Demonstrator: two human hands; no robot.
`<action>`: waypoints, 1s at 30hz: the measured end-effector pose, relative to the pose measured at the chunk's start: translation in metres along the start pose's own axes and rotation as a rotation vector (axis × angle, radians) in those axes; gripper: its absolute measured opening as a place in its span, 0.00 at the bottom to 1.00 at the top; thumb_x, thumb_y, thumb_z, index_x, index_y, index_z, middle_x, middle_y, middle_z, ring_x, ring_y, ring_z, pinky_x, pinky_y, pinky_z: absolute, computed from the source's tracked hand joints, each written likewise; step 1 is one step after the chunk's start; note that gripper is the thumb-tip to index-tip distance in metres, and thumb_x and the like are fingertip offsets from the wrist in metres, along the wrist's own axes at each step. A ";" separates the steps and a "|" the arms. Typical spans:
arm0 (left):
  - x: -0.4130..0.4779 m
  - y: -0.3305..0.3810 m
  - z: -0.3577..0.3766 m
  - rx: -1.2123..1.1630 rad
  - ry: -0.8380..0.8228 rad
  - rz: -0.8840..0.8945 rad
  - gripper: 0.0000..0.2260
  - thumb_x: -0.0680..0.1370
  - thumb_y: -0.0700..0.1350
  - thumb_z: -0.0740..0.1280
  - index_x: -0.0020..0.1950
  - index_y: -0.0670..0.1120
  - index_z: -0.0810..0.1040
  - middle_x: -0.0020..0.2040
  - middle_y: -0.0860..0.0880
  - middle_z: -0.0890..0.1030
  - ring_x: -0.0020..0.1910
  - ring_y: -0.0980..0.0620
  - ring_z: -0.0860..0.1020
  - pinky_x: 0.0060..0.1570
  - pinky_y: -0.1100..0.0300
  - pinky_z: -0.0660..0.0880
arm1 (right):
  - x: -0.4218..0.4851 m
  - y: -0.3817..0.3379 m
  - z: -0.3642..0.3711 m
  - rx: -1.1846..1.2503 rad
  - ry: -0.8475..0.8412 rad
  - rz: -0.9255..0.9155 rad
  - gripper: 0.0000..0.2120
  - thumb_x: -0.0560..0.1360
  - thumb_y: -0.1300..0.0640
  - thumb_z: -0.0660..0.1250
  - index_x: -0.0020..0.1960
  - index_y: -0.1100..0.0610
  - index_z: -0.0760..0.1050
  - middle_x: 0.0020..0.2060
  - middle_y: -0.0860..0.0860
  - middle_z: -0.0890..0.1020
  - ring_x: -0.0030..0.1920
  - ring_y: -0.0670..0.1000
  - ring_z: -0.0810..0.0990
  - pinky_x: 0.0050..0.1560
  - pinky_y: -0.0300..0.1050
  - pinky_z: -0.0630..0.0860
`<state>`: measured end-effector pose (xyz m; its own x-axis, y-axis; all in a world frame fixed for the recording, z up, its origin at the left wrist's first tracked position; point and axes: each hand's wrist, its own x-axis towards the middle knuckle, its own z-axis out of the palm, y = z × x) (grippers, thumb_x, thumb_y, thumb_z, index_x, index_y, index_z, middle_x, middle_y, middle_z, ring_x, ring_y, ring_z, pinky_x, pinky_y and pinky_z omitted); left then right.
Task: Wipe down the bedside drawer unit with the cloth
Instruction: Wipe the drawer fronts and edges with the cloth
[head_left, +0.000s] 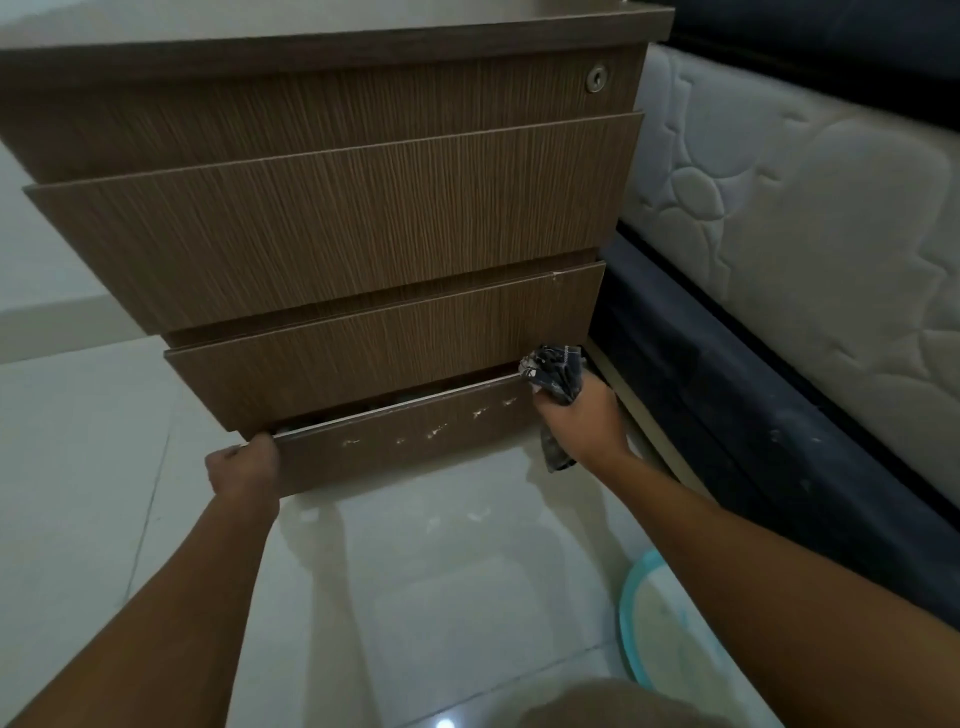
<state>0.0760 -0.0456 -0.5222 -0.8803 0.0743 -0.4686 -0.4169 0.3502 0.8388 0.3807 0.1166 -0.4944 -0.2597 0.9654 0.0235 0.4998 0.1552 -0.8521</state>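
The brown wood-grain drawer unit (363, 234) fills the upper half of the head view, with a keyhole at its top right. Its bottom drawer (405, 441) is pulled out a little, showing a dark gap and a metal top edge. My left hand (244, 467) grips the left end of that drawer's top edge. My right hand (582, 421) holds a crumpled dark patterned cloth (556, 371) against the drawer's right end, with a tail of cloth hanging below the hand. Pale scuff marks dot the drawer front.
A bed stands close on the right: a white quilted mattress (805, 234) on a dark base (727, 415). Glossy pale floor tiles (441, 571) lie in front of the unit. A teal-rimmed basin (631, 623) sits on the floor at lower right, under my right forearm.
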 end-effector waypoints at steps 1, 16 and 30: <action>-0.003 -0.001 -0.003 -0.001 -0.011 -0.002 0.26 0.73 0.49 0.68 0.69 0.43 0.67 0.66 0.39 0.73 0.62 0.37 0.74 0.60 0.41 0.74 | -0.003 -0.001 -0.003 -0.036 0.010 -0.031 0.07 0.72 0.48 0.69 0.45 0.49 0.73 0.40 0.49 0.80 0.40 0.50 0.80 0.42 0.49 0.80; 0.001 -0.024 -0.030 0.003 -0.141 -0.077 0.24 0.78 0.53 0.68 0.70 0.45 0.69 0.69 0.43 0.73 0.66 0.39 0.72 0.61 0.41 0.73 | 0.007 -0.001 0.003 -0.644 -0.160 -0.331 0.20 0.71 0.64 0.68 0.61 0.54 0.71 0.61 0.55 0.76 0.64 0.58 0.72 0.63 0.55 0.69; -0.002 -0.027 -0.030 -0.030 -0.120 -0.050 0.22 0.77 0.53 0.69 0.68 0.46 0.71 0.69 0.44 0.73 0.66 0.39 0.72 0.62 0.42 0.72 | -0.019 -0.035 0.076 -0.601 -0.317 -0.607 0.19 0.68 0.62 0.69 0.58 0.58 0.73 0.54 0.56 0.79 0.56 0.57 0.76 0.52 0.48 0.71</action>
<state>0.0822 -0.0835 -0.5355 -0.8256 0.1695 -0.5382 -0.4675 0.3287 0.8206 0.3054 0.0770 -0.5051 -0.7891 0.5934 0.1587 0.5267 0.7865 -0.3225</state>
